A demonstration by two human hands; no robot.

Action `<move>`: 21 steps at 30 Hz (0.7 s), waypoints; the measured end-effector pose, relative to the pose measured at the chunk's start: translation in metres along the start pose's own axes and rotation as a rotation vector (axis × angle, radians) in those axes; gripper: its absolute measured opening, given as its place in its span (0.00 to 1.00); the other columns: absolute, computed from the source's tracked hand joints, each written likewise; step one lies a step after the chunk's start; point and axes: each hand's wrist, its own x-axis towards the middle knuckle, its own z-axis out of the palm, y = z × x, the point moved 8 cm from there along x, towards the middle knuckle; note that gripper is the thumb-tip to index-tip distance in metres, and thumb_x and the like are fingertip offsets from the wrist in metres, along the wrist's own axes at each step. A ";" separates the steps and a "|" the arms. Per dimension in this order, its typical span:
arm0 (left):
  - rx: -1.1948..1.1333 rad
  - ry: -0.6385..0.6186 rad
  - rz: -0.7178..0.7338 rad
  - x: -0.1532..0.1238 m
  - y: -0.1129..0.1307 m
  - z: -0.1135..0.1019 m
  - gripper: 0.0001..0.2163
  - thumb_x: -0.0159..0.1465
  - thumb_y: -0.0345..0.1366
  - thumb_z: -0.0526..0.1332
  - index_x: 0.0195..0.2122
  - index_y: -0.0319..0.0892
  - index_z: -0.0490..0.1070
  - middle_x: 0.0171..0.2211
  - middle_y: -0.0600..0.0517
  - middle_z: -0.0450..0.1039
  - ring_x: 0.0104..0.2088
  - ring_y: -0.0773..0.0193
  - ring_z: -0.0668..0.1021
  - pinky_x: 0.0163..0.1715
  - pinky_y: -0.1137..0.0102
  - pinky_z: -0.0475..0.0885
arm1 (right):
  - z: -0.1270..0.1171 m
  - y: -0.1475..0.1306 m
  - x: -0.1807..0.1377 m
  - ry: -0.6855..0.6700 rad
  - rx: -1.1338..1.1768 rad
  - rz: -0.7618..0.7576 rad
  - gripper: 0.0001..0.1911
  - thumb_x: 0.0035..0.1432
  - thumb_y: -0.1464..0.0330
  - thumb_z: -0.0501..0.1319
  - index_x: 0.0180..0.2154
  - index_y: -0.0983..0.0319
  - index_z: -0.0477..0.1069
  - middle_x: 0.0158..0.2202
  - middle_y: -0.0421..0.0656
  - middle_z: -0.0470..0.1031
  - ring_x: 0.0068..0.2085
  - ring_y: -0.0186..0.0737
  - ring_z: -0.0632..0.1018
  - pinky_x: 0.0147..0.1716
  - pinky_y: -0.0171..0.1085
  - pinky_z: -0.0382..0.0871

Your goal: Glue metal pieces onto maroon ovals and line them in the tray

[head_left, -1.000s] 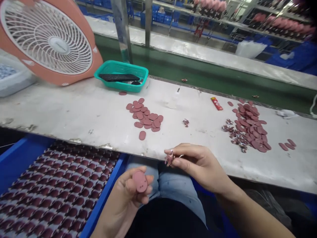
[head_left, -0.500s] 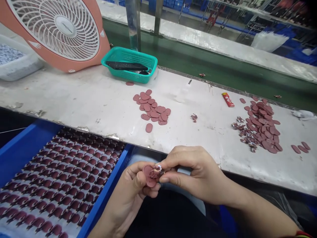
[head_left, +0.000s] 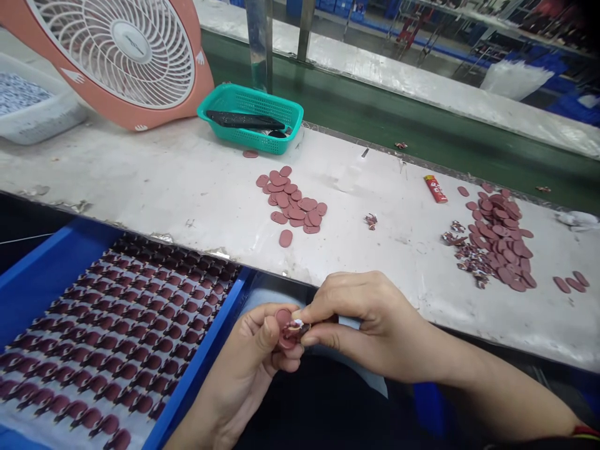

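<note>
This is a factory workshop, plainly a production line. A green conveyor belt (head_left: pixel 337 94) runs at twelve o'clock behind the long table (head_left: pixel 140 175). At eight o'clock sits a blue tray (head_left: pixel 201 356) of rose-coloured ovals (head_left: pixel 112 340) in tidy rows. An electric fan (head_left: pixel 122 56) stands at ten, and racks (head_left: pixel 529 25) line the far side at one.

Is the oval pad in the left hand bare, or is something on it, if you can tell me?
Not bare: the right hand holds a small shiny piece against the pad, which the left hand grips.
</note>
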 end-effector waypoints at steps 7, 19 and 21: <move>-0.033 0.106 -0.029 -0.008 0.005 0.005 0.17 0.45 0.46 0.78 0.31 0.40 0.83 0.21 0.55 0.75 0.21 0.73 0.76 0.21 0.81 0.75 | 0.002 0.004 0.004 -0.019 0.050 0.020 0.03 0.61 0.71 0.67 0.38 0.63 0.78 0.32 0.40 0.81 0.33 0.30 0.79 0.35 0.28 0.72; -0.043 0.098 -0.043 -0.007 0.005 0.003 0.18 0.45 0.46 0.78 0.31 0.39 0.82 0.21 0.56 0.73 0.21 0.73 0.75 0.20 0.81 0.75 | 0.004 0.000 0.009 -0.073 -0.003 0.017 0.02 0.62 0.72 0.66 0.38 0.64 0.78 0.31 0.41 0.81 0.33 0.31 0.79 0.35 0.29 0.72; -0.032 0.095 -0.041 -0.008 0.005 0.003 0.18 0.45 0.47 0.78 0.31 0.38 0.82 0.21 0.55 0.72 0.21 0.73 0.75 0.21 0.81 0.75 | 0.004 0.000 0.010 -0.083 -0.005 0.021 0.02 0.62 0.72 0.66 0.38 0.63 0.78 0.32 0.41 0.81 0.33 0.31 0.79 0.35 0.29 0.72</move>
